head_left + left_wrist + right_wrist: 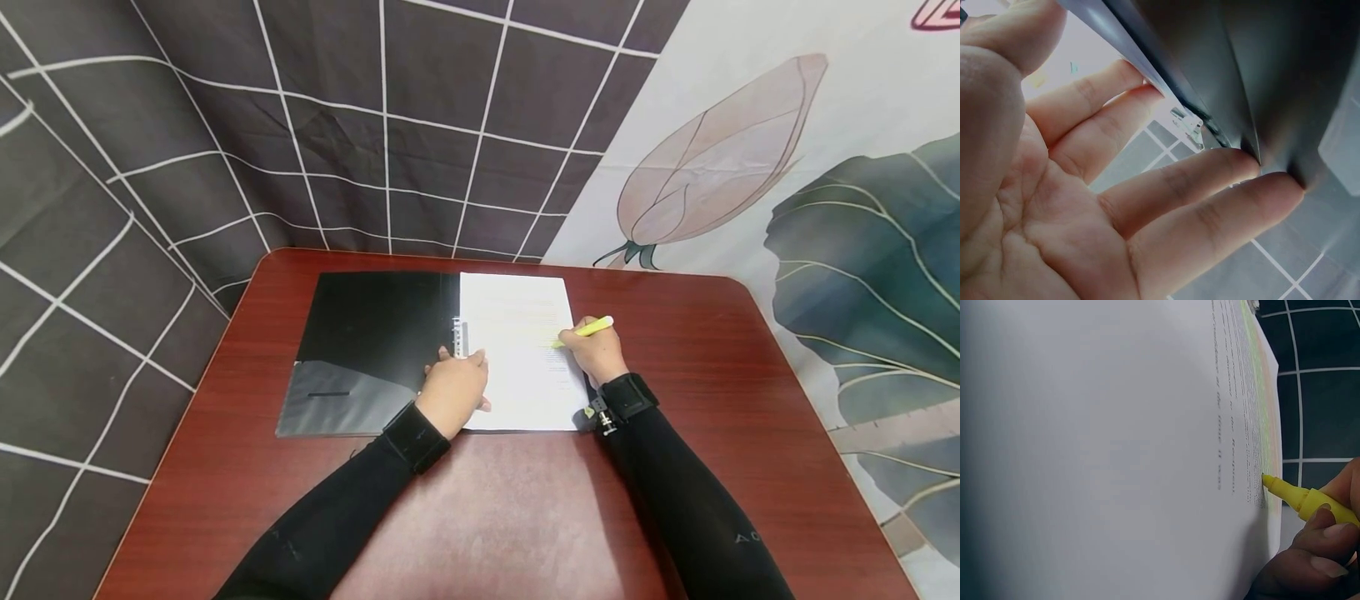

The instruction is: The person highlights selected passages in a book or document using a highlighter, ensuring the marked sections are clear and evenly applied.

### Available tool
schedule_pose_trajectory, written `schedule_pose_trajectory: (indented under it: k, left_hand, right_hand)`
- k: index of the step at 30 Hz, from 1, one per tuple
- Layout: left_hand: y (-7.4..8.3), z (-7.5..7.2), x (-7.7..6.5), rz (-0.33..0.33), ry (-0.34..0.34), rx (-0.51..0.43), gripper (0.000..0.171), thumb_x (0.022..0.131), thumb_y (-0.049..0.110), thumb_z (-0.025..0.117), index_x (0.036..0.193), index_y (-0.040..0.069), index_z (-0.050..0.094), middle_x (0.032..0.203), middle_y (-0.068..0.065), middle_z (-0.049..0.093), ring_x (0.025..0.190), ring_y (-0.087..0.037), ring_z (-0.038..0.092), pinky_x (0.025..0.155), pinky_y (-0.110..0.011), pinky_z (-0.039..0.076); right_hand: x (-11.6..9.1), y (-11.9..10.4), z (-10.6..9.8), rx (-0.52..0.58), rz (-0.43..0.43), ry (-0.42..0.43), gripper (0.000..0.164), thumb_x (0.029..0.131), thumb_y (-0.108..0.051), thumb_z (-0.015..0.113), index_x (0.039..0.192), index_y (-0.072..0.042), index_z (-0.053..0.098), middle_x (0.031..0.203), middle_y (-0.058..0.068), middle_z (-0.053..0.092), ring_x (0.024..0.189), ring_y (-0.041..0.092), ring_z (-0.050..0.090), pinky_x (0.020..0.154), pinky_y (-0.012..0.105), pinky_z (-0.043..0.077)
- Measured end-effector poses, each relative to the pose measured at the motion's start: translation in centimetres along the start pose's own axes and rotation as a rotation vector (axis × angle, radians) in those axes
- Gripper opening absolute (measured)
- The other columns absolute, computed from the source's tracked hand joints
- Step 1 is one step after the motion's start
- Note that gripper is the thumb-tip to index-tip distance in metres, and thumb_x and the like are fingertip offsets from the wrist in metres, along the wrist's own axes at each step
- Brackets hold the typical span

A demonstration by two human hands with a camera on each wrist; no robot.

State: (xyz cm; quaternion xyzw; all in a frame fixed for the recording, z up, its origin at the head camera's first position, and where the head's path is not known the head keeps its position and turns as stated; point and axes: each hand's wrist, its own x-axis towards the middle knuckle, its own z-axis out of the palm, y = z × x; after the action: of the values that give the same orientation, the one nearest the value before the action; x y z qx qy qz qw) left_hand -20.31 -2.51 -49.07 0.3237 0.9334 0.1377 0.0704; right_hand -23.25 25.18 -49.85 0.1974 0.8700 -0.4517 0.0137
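A black folder (382,321) lies spread out on the table, with printed white sheets (510,379) on its right side. My left hand (453,392) rests at the fold, fingers straight and spread. In the left wrist view its fingertips (1282,182) touch the black cover and the edge of the sheets. My right hand (600,354) pinches a yellow highlighter (595,326) over the right part of the page. The right wrist view shows the highlighter's tip right at the lines of text, beside green and orange marked bands (1265,406).
The folder lies on a reddish-brown wooden table (675,333). A metal binder clip (460,337) sits at the fold, just beyond the left fingers. Behind the table hangs a dark cloth with a white grid (442,158), and a flower-patterned white cloth (697,100) is on the right.
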Motion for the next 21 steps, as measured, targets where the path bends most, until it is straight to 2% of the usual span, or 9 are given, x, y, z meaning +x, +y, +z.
schedule_pose_trajectory:
  k: [3,7,10,12,13,14,17,21]
  left_hand:
    - [0.2,0.3,0.2,-0.007,0.029,0.094,0.078,0.090,0.048,0.089,0.146,-0.003,0.073,0.159,-0.015,0.071,0.130,-0.068,0.069,0.081,-0.073,0.068]
    - [-1.3,3.6,1.7,-0.011,0.075,0.179,0.085,0.086,0.059,0.087,0.149,0.003,0.074,0.161,-0.010,0.071,0.125,-0.069,0.071,0.074,-0.072,0.068]
    - [-1.7,4.5,2.1,-0.012,0.091,0.203,0.088,0.084,0.062,0.087,0.149,0.005,0.074,0.161,-0.008,0.071,0.123,-0.070,0.071,0.071,-0.072,0.068]
    - [-1.0,3.2,1.6,-0.016,0.080,0.206,0.085,0.085,0.061,0.087,0.147,0.004,0.075,0.160,-0.008,0.072,0.123,-0.067,0.073,0.073,-0.070,0.069]
    - [-1.0,3.1,1.5,-0.008,0.094,0.225,0.083,0.085,0.060,0.087,0.145,0.004,0.076,0.157,-0.009,0.073,0.120,-0.065,0.075,0.071,-0.067,0.070]
    - [-0.4,2.2,1.1,-0.010,0.089,0.221,0.081,0.086,0.059,0.087,0.144,0.003,0.076,0.156,-0.009,0.074,0.121,-0.064,0.075,0.072,-0.067,0.070]
    - [0.3,0.7,0.3,-0.018,0.068,0.209,0.078,0.088,0.056,0.086,0.144,0.001,0.076,0.156,-0.011,0.074,0.123,-0.063,0.075,0.076,-0.066,0.070]
    - [-0.5,1.6,0.7,0.007,0.071,0.147,0.081,0.089,0.055,0.087,0.145,-0.001,0.075,0.158,-0.013,0.072,0.125,-0.068,0.071,0.077,-0.071,0.069]
  right_hand:
    - [0.0,0.2,0.0,0.002,0.004,0.002,0.013,0.104,-0.011,0.068,0.096,-0.004,0.060,0.089,0.008,0.053,0.090,0.028,0.059,0.075,0.030,0.048]
    - [0.0,0.3,-0.1,-0.004,0.002,0.003,0.012,0.104,-0.010,0.068,0.097,-0.004,0.060,0.091,0.009,0.054,0.091,0.028,0.060,0.076,0.030,0.049]
    - [0.0,0.3,-0.3,0.000,0.005,0.005,0.012,0.104,-0.010,0.068,0.098,-0.004,0.061,0.092,0.010,0.055,0.094,0.030,0.061,0.078,0.031,0.049]
    - [0.0,0.2,-0.3,0.002,0.005,0.007,0.011,0.104,-0.010,0.068,0.098,-0.004,0.062,0.092,0.010,0.057,0.095,0.031,0.063,0.079,0.032,0.050]
    - [0.0,0.2,-0.4,0.002,0.006,0.008,0.011,0.104,-0.010,0.068,0.098,-0.004,0.062,0.092,0.010,0.058,0.097,0.031,0.063,0.080,0.032,0.050]
    - [0.0,0.2,-0.4,0.002,0.005,0.009,0.011,0.104,-0.011,0.068,0.098,-0.004,0.063,0.092,0.011,0.059,0.098,0.032,0.064,0.080,0.032,0.050]
    - [-0.1,0.2,-0.5,0.005,0.004,0.009,0.011,0.105,-0.011,0.069,0.098,-0.003,0.063,0.092,0.011,0.060,0.099,0.032,0.065,0.081,0.032,0.051]
    - [0.0,0.3,-0.7,0.019,0.007,0.009,0.012,0.104,-0.011,0.069,0.096,-0.004,0.062,0.089,0.009,0.058,0.095,0.031,0.063,0.079,0.032,0.050]
